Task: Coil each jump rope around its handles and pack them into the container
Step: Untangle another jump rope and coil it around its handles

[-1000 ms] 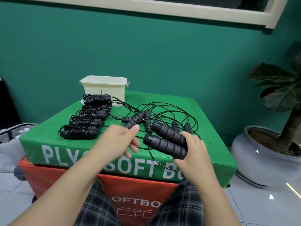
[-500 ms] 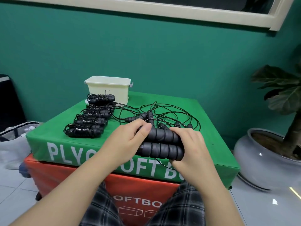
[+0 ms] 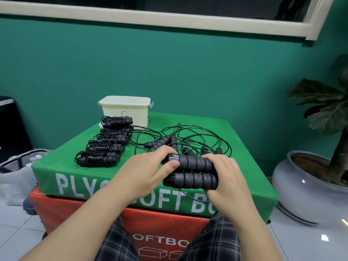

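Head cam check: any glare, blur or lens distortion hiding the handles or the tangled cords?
Head view: even, soft light; glare only on the floor tiles and grey planter. The window frame bows from the wide lens. Both handles read clearly; left hand and right hand edges slightly soft. The loose cords stay traceable.

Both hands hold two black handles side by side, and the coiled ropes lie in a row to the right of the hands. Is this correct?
Not quite. In the head view the left hand and right hand do hold the two black handles side by side, but the coiled ropes lie in a row to the left of the hands.
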Demonstrator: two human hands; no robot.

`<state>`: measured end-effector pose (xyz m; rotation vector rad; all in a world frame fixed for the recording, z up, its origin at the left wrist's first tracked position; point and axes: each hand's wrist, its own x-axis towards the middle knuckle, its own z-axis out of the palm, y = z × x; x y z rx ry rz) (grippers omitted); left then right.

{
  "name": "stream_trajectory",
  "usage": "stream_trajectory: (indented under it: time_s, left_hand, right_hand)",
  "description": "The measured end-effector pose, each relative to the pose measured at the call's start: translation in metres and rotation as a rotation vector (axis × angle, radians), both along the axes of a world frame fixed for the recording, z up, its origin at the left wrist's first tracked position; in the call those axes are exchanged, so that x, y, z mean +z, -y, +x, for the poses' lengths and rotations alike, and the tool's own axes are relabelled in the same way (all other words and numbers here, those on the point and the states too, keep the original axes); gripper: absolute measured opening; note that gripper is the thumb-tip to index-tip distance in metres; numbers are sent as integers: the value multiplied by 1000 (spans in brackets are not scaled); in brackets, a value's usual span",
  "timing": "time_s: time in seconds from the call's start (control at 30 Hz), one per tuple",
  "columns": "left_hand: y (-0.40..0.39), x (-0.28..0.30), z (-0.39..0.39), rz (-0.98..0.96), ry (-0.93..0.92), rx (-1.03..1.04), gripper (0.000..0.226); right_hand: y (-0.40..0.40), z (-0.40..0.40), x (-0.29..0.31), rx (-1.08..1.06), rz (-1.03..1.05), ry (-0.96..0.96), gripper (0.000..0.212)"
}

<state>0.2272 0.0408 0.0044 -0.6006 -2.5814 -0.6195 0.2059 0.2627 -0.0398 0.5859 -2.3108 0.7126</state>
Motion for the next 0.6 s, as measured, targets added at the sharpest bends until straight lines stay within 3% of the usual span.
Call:
stream_trajectory:
  time_s: [0.07,0.3,0.47,0.6]
  left_hand:
    - [5,0,-2,-130,-16,43,87]
    - [19,3,-13,-145,-205,1,69]
    - [13,3,-10,5,-141,20,69]
    - [-12,0,-5,69,-34,-28,63]
  right_hand:
    - [-7,-4,-3,-32,-4,-2,67]
    - [-21,-9,-10,-40,-83,107,61]
    - [-18,-2,-8,-116,-666,442,27]
    - [15,2,-7,-13,-980,746,13]
